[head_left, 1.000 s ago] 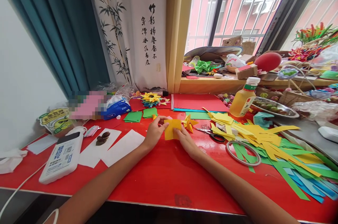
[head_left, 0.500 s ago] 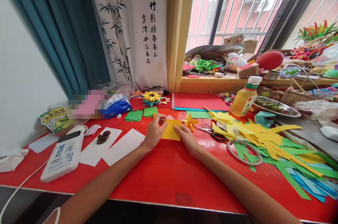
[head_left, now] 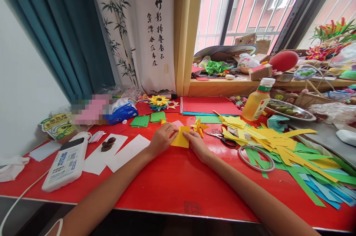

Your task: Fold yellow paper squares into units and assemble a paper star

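A small yellow square of paper (head_left: pixel 180 140) is held up between my two hands over the red table. My left hand (head_left: pixel 164 138) is closed on its left side, fingers curled at the upper left edge. The right side is pinched by my right hand (head_left: pixel 197 143), thumb along the top. Just behind my right hand sits a folded yellow paper star (head_left: pixel 199 128). A bit of pink paper (head_left: pixel 178 123) shows behind the square. Scissors (head_left: pixel 226 140) with black handles lie right of the star.
Yellow, green and blue paper strips (head_left: pixel 278 147) heap on the right, with a tape roll (head_left: pixel 256 158) and a juice bottle (head_left: pixel 257 100). Green squares (head_left: pixel 140 121) and red sheets (head_left: pixel 211 105) lie behind. White paper (head_left: pixel 129 152) and a white container (head_left: pixel 63 163) are at left.
My left hand has turned over the paper's left side, its fingers now lower and closer together. The yellow square shows narrower and slightly tilted. The camera view has shifted a little.
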A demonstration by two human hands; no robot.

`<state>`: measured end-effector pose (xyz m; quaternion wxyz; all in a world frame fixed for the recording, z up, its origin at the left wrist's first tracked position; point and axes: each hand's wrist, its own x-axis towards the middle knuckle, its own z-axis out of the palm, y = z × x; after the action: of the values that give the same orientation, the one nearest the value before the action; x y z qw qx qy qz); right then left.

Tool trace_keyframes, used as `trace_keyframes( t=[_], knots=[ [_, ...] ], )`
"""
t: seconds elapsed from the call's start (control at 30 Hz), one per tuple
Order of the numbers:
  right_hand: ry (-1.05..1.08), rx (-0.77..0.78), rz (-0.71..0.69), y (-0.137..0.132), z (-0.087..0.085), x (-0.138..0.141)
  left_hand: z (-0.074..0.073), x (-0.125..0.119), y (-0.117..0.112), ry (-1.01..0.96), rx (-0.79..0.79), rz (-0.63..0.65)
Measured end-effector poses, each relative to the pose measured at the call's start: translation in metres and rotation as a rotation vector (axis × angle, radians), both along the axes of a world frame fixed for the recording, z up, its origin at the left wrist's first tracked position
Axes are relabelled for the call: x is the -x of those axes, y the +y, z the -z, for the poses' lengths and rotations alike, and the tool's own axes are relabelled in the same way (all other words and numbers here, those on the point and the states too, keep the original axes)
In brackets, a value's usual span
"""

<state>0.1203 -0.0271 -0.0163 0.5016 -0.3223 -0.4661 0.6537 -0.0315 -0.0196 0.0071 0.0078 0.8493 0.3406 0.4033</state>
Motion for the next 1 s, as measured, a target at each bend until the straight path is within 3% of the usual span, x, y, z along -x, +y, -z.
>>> trace_keyframes(
  t=[0.33,1.0],
  knots=[
    [0.149,0.064,-0.033,0.004,0.001,-0.004,0.005,0.004,0.004,0.129,-0.09,0.017],
    [0.136,0.056,-0.08,0.005,0.001,-0.007,0.012,0.002,0.003,0.14,-0.09,0.005]
  ],
)
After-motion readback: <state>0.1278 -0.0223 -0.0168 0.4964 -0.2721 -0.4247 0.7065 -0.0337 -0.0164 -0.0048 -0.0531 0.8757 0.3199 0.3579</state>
